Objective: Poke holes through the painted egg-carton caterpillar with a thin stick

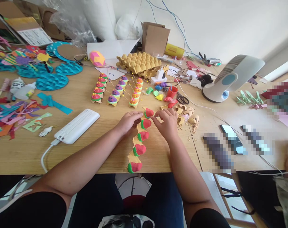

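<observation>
The carton strip [139,142] lies on the table [98,152], running from the near edge away to the hands. All five of its cups show red and green clay, so the colouring looks mostly done. It lacks the pins and extra layers of the three rows [117,90] farther off (likely what is left). The left hand [128,122], fingers curled together, grips the strip's left edge. The right hand [166,122] pinches the far cup [148,112] between thumb and forefinger.
</observation>
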The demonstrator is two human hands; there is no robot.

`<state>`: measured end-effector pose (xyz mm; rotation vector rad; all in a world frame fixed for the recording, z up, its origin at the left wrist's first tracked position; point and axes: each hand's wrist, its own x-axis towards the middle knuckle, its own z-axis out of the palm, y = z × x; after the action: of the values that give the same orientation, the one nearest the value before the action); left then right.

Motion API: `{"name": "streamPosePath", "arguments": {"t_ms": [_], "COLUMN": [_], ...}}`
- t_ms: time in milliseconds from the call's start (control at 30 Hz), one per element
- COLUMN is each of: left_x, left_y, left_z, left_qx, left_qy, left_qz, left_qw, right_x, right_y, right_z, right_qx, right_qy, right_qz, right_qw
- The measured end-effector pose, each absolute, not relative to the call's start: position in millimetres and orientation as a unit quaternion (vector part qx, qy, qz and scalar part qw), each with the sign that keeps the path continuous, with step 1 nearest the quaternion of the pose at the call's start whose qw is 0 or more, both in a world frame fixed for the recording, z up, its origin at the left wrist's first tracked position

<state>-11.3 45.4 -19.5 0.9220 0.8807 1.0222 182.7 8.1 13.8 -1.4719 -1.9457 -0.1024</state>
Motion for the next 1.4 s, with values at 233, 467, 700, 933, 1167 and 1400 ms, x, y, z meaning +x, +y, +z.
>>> {"name": "streamPosePath", "arguments": {"t_ms": [233,467,700,933,1167,1400], "left_x": [-10.8,-10.8,-10.1,-9.2,-8.2,-8.1], "left_y": [46.5,46.7,46.6,45.1,44.5,44.7], "left_z": [-18.7,-20.5,-22.9,-23.0,-21.8,-21.4], "left_qx": [0.418,0.418,0.408,0.405,0.399,0.399], "left_qy": [0.402,0.392,0.414,0.405,0.406,0.412], "left_qz": [0.464,0.457,0.443,0.435,0.428,0.437], "left_qw": [0.669,0.68,0.682,0.694,0.702,0.692], "right_x": [182.7,183.7,183.8,184.5,183.9,183.1], "right_y": [6.1,6.0,6.8,7.4,7.2,5.1], "right_z": [17.3,16.1,14.4,12.0,11.8,14.8], "right_qx": [-0.559,-0.553,-0.554,-0.549,-0.554,-0.543], "right_qy": [-0.753,-0.764,-0.764,-0.767,-0.765,-0.769], "right_qz": [-0.039,-0.039,-0.044,-0.06,-0.057,-0.048], "right_qw": [0.345,0.33,0.328,0.328,0.324,0.334]}}
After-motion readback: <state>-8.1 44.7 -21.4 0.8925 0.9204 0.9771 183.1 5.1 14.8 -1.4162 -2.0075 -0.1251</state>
